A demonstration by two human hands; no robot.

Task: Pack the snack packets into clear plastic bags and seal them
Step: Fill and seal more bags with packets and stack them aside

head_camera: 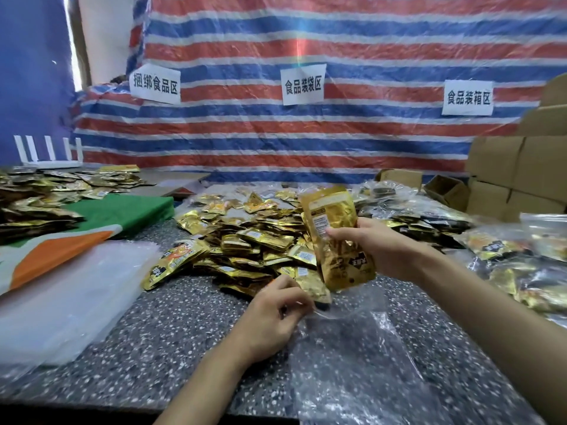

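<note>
Green, white and orange cloth lies left of the heap of gold snack packets, and nearer than it a stack of flat clear bags runs to the tabletop's left edge. On the near side of the heap, bare speckled stone reaches the tabletop's front edge.

At the heap's near rim the left hand pinches the mouth of a clear plastic bag between thumb and curled fingers. This bag lies flat, with its long axis running from the heap toward the front edge.

Over the heap's right side, the right hand grips a small stack of packets around the middle. Their long axis is nearly upright, the top leaning left and the lower end at the bag's mouth; whether it is inside is unclear.

Right of the heap lie filled bags, with cardboard boxes behind them.
</note>
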